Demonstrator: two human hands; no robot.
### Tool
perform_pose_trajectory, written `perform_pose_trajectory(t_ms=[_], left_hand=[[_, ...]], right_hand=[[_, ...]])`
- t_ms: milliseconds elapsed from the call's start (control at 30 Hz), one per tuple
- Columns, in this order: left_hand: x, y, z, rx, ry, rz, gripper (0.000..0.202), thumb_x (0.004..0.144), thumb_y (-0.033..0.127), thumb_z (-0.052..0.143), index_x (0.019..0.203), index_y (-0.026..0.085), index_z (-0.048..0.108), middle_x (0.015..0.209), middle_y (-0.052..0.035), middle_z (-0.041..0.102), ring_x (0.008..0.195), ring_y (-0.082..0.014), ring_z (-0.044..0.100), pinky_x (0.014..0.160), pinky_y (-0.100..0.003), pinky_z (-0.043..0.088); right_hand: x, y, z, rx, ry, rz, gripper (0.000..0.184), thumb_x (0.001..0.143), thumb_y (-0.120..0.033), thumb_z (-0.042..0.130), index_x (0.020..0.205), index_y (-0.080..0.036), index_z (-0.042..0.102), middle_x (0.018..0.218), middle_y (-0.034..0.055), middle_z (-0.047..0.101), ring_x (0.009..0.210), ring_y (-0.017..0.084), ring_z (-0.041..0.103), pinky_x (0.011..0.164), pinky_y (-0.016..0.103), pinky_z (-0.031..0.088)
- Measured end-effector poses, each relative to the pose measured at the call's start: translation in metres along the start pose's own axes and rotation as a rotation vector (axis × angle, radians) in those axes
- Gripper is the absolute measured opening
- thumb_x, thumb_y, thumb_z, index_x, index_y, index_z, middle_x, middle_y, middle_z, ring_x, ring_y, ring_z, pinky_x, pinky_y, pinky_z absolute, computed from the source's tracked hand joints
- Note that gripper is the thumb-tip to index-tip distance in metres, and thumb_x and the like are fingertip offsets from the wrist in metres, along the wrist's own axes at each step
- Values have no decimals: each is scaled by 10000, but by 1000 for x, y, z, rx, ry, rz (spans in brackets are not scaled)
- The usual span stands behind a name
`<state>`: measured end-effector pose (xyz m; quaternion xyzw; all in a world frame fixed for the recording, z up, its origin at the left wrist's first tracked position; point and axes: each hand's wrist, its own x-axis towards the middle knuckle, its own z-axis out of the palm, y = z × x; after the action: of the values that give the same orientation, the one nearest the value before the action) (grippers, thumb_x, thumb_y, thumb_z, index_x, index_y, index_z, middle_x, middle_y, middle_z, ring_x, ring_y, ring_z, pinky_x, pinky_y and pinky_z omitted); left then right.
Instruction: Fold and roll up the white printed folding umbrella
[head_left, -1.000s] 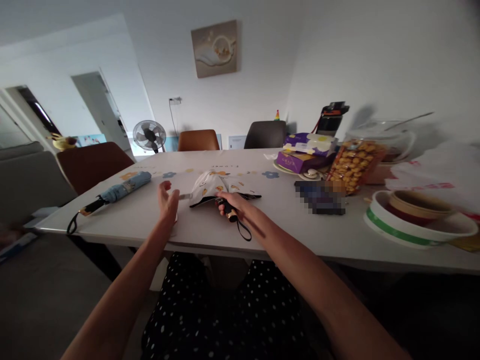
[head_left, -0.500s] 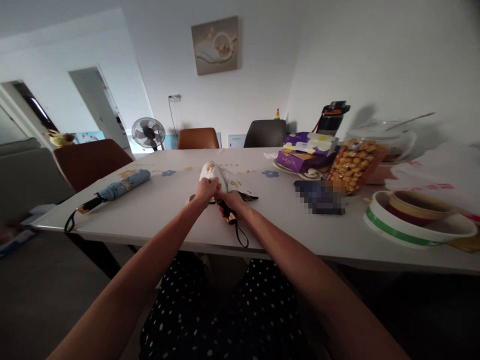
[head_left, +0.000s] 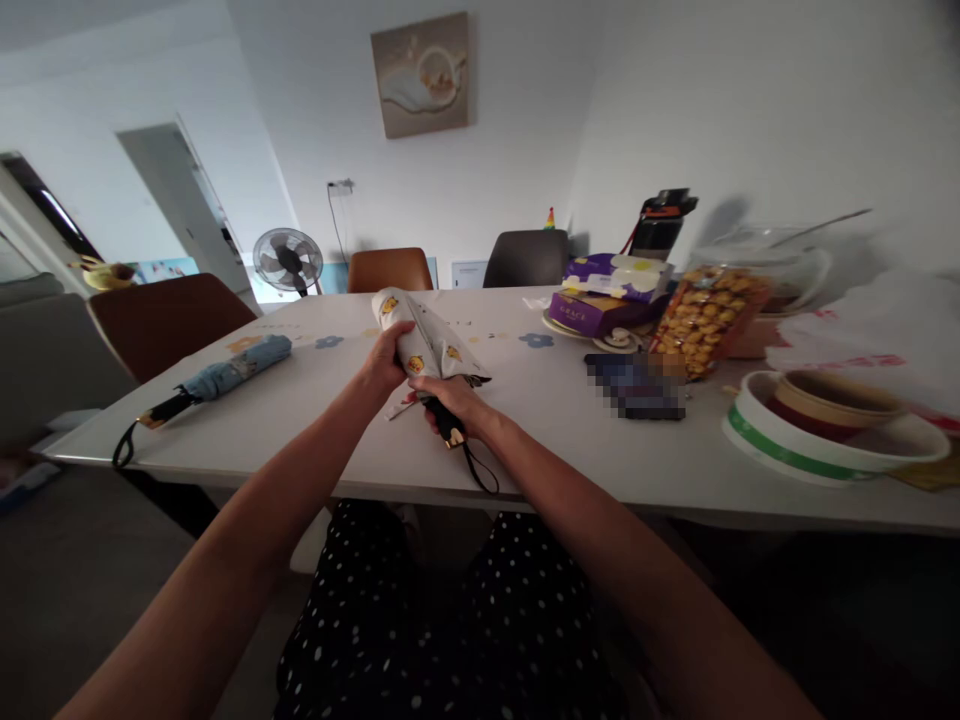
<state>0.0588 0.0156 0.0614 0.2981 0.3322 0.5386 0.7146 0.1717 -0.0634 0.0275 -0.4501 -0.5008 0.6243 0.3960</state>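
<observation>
A white folding umbrella (head_left: pixel 424 343) with small yellow prints is tilted up off the white table (head_left: pixel 315 420), its tip pointing away from me. My left hand (head_left: pixel 385 360) is wrapped round its folded canopy from the left. My right hand (head_left: pixel 448 402) grips the black handle at the near end, and a black wrist strap (head_left: pixel 480 472) hangs from it over the table edge. A loose closing tab shows below my left hand.
A blue folded umbrella (head_left: pixel 214 380) lies at the table's left. To the right stand a purple box (head_left: pixel 596 310), a snack jar (head_left: pixel 701 315), a dark blurred object (head_left: pixel 634 385) and a green-striped white bowl (head_left: pixel 817 440). Chairs (head_left: pixel 161 320) ring the table; a fan (head_left: pixel 287 259) stands behind.
My left hand moved from open beside the umbrella onto its canopy and gathered the spread fabric into a bundle. The umbrella's far end has lifted off the table.
</observation>
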Motion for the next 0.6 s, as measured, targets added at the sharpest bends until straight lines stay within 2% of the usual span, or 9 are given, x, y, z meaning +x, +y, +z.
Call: perform_pose_trajectory(t_ms=[100,200,267,367,433,467,533,600], left_hand=[[-2,4,3,21,-53,24,318,677,182,575,988,124,596,816,-76,669,830,-230,637,831,-382,521],[4,13,8,122,-121,96,321,697,280,592,981,131,593,857,-87,657,852,-232,623,826,-377,510],[10,20,12,257,-132,160,356,698,359,612,984,148,589,888,-91,640,880,-231,607,821,-380,494],[14,25,20,531,26,281,413,686,408,631,1019,173,560,962,-92,606,932,-228,573,819,-398,464],[11,20,28,720,156,421,456,678,343,643,1079,165,518,1030,-101,581,960,-219,555,829,-390,444],[8,15,33,816,185,507,472,674,288,641,1103,151,500,1054,-108,573,971,-212,549,839,-375,434],[2,-1,43,1022,146,666,454,672,184,611,1107,129,495,1068,-111,575,991,-195,542,867,-339,415],[-4,-18,54,1260,-1,756,366,694,156,567,1059,144,534,1066,-89,593,1011,-184,537,896,-318,397]], right_hand=[[0,0,-1,44,-43,-21,260,762,-390,580,776,-131,604,370,-34,482,301,95,422,316,201,374],[3,3,-3,31,-15,-129,218,744,-359,587,715,-143,580,366,-39,475,290,92,414,307,201,360],[6,4,-4,13,92,-207,203,720,-344,609,678,-153,553,370,-38,478,293,98,426,303,204,357],[12,3,-5,57,303,-261,203,724,-340,605,662,-173,509,378,-35,479,299,101,431,296,208,346],[15,0,-7,139,404,-261,196,741,-327,593,667,-185,481,380,-44,461,306,101,430,294,207,341],[16,-1,-8,187,420,-242,192,752,-314,588,669,-188,469,383,-50,448,311,99,429,296,205,343],[18,-3,-11,279,373,-147,193,784,-284,569,664,-183,455,405,-54,434,326,86,424,312,197,355],[18,-3,-12,329,288,-45,204,836,-273,532,677,-156,479,473,-32,473,366,76,443,349,194,385]])
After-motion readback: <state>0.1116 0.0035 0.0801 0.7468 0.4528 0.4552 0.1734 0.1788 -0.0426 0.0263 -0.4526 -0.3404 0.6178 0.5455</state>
